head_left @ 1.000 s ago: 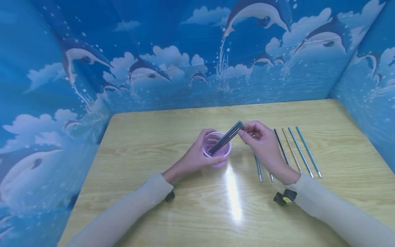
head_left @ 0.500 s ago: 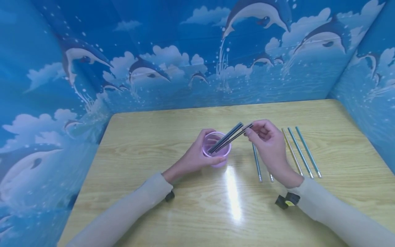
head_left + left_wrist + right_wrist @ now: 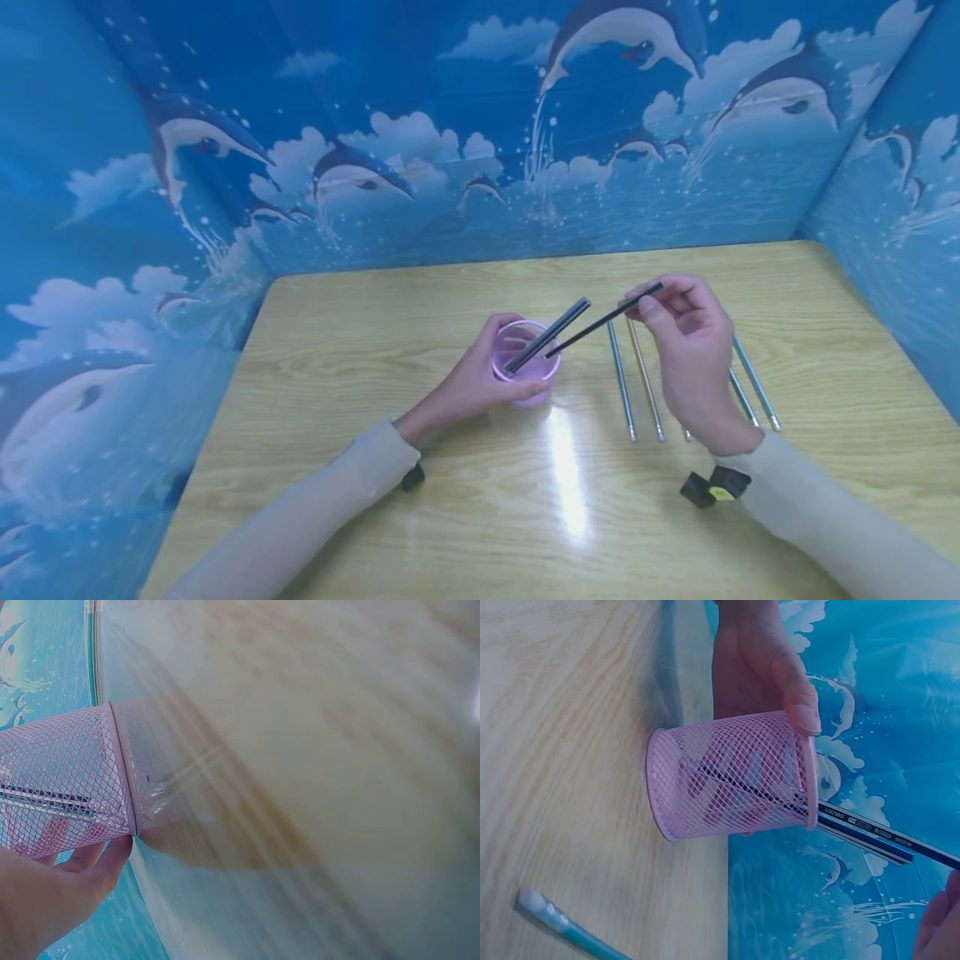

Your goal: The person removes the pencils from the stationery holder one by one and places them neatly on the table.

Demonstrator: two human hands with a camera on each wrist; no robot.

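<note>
My left hand (image 3: 483, 362) grips a pink mesh pencil cup (image 3: 735, 780), fingers and thumb around its side. A small bundle of dark pencils (image 3: 558, 322) leans in the cup toward the right. With thumb and fingertips, my right hand (image 3: 693, 350) pinches the upper end of one dark striped pencil (image 3: 603, 322). That pencil slants down to the left, and its lower end is still within the cup's mouth. In the right wrist view, the held pencil (image 3: 930, 853) crosses the rim beside the others. The left wrist view shows the cup's base on the table.
On the wooden table (image 3: 420, 517), a blue pencil (image 3: 621, 383) and a gold pencil (image 3: 647, 383) lie side by side. Teal pencils (image 3: 757, 383) lie further right, and others are partly hidden beneath my right hand. Dolphin-printed cloth (image 3: 420, 183) walls the back and sides.
My right hand has moved right and slightly up, separating one dark pencil from the bundle and drawing it partly out of the cup. The left hand and cup have stayed put.
</note>
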